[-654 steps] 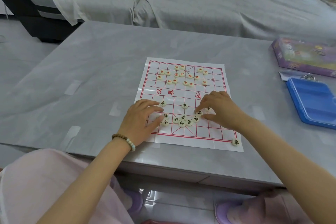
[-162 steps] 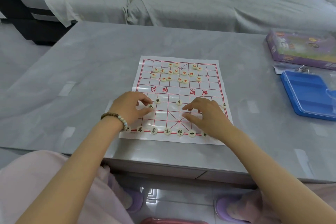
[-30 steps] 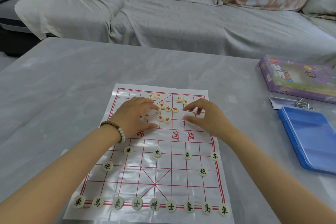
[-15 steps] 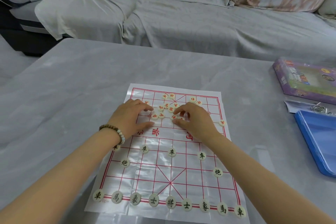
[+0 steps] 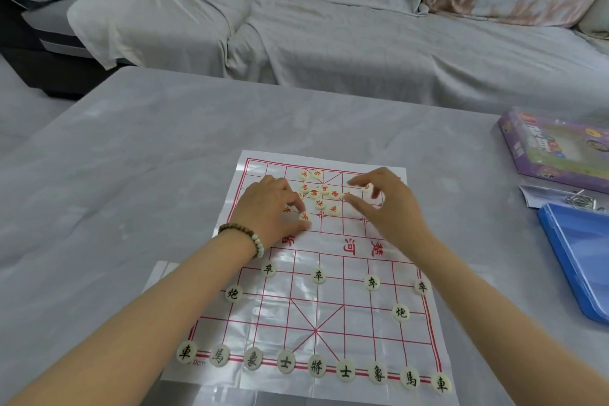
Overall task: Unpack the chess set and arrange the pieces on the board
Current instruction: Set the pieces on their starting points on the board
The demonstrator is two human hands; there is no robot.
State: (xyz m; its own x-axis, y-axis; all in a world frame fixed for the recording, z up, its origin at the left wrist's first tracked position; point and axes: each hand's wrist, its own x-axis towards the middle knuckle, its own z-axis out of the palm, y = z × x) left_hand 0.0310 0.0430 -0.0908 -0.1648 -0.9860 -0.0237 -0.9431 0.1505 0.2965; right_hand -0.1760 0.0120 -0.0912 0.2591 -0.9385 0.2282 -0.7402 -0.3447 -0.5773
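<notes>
Right hand (image 5: 385, 208) has shifted from the red cluster (image 5: 318, 194) toward the far right corner of the board (image 5: 283, 316), fingers spread; left hand (image 5: 273, 208) pinches a red piece (image 5: 304, 216).

Grey sofa (image 5: 329, 26) behind table (image 5: 131, 158), perhaps keys (image 5: 583, 203)

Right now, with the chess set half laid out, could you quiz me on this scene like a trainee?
1. True or false: the red-lettered pieces lie in a loose cluster on the far half of the xiangqi board.
2. Which of these lies on the table to the right of the xiangqi board? A) a blue plastic case B) a teapot C) a laptop
3. How many black-lettered pieces fill the row nearest the person?
Key: 1 true; 2 A; 3 nine.
</notes>
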